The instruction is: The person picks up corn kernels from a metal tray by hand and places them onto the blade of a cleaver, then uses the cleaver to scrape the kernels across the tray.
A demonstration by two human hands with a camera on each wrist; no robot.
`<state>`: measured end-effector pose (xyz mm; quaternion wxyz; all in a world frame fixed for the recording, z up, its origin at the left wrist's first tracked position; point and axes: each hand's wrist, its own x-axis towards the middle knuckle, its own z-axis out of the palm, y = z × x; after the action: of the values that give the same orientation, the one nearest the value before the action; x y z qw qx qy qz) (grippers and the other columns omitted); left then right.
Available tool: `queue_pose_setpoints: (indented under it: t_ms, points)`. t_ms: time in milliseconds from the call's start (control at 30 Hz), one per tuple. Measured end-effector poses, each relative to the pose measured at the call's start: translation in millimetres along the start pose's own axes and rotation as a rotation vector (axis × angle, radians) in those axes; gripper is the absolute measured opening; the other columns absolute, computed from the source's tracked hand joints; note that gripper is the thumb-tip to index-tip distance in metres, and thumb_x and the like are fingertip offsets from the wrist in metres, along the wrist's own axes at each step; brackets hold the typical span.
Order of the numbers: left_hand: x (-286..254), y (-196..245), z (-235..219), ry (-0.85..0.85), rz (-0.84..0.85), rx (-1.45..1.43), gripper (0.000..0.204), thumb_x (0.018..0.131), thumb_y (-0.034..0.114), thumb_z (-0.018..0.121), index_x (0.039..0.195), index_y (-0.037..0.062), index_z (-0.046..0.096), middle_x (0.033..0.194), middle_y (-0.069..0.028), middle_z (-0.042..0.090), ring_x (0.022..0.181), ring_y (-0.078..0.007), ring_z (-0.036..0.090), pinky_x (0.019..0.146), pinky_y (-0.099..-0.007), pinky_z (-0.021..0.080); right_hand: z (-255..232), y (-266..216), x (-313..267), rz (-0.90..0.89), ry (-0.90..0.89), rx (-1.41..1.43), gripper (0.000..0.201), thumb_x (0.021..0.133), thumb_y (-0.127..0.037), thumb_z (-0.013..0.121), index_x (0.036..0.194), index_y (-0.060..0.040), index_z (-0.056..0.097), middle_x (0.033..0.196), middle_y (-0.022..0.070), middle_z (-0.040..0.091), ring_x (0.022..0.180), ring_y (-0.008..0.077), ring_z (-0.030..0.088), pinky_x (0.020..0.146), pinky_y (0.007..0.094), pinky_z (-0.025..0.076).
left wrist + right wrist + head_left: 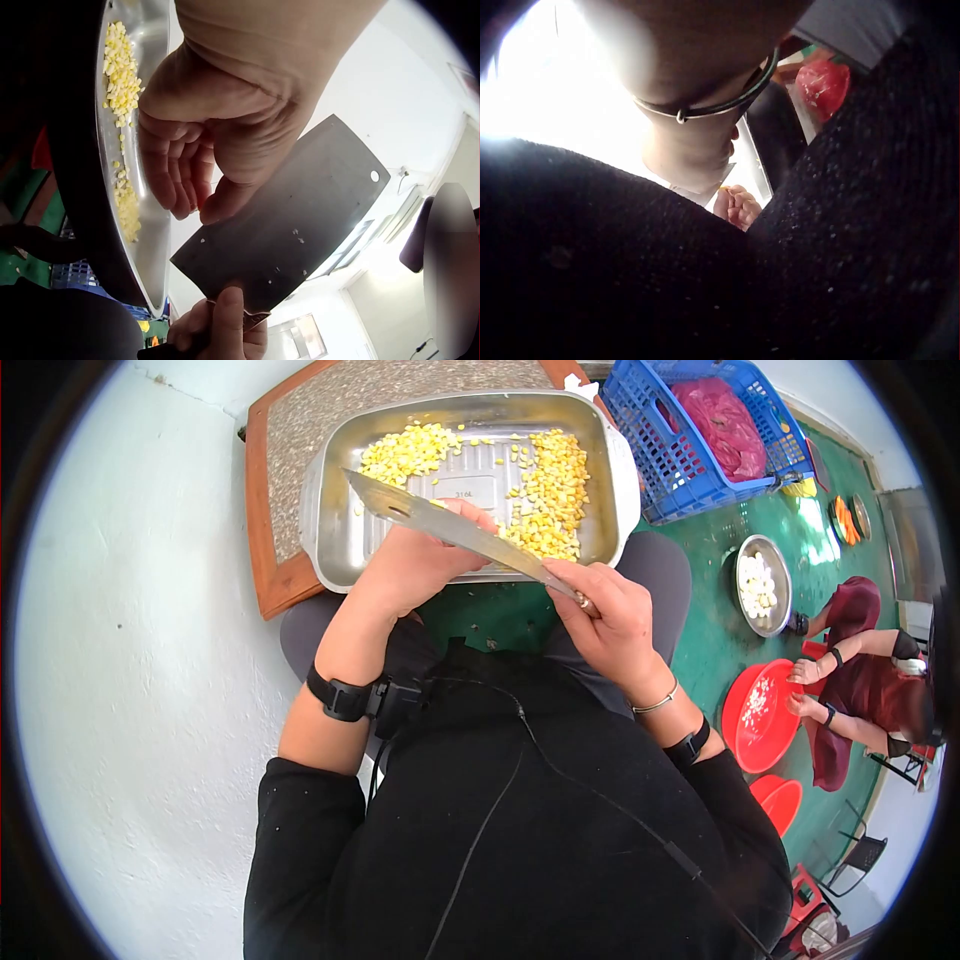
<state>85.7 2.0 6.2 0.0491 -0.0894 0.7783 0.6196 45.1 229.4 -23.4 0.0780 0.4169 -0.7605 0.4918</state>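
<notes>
My right hand [612, 618] grips a broad metal cleaver [440, 525] by its handle. Its blade slants up and left across the near side of a rectangular steel tray [345, 550]. Just below the blade, my left hand [425, 565] is bent inward at the tray's near rim. In the left wrist view the left hand [225, 112] has curled fingers meeting the thumb, with a small yellow piece [199, 213] pinched there, mostly hidden. A few pale crumbs stick to the cleaver's blade [285, 217]. Yellow pieces like corn kernels [555, 480] lie in two heaps inside the tray.
The tray stands on a wood-framed, speckled table [285, 470]. Right of it is a blue crate [690, 490] with a pink bag [720, 425]. A steel bowl [783, 575] of white pieces and a red basin [780, 730] sit on the green floor, beside another seated person [880, 695].
</notes>
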Motion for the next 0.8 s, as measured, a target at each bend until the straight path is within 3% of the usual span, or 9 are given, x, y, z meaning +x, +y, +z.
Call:
queue_pose_setpoints:
  t_ms: [133,400,800]
  points:
    - [0,-3,0,-0.016,-0.009,0.042,0.014,0.078,-0.002,0.068,0.09,0.0036,0.063,0.088,0.0004,0.061,0.083,-0.0071,0.058,0.069,-0.0229,0.049,-2,-1,1,0.007,-0.019,0.004,0.04,0.07,0.002,0.071,0.109,-0.0084,0.065,0.07,0.0097,0.059,0.058,0.0268,0.06,0.052,0.0342,0.047]
    - [-5,-6,7,-0.013,-0.036,-0.29,0.011,0.089,0.01,0.061,0.098,0.0034,0.062,0.089,-0.0007,0.063,0.081,-0.0059,0.059,0.071,-0.0202,0.048,-5,0,-3,0.005,-0.048,-0.052,0.043,0.067,0.002,0.07,0.109,-0.0084,0.065,0.071,0.0093,0.059,0.058,0.0266,0.06,0.052,0.0344,0.048]
    - [-6,-29,1,-0.12,0.007,-0.652,0.027,0.089,0.025,0.065,0.102,0.0021,0.059,0.092,-0.0038,0.063,0.084,-0.0089,0.061,0.075,-0.0229,0.05,-7,8,-16,-0.029,-0.034,-0.101,0.043,0.066,0.002,0.067,0.108,-0.0076,0.066,0.072,0.0084,0.06,0.06,0.0261,0.06,0.054,0.0342,0.048]
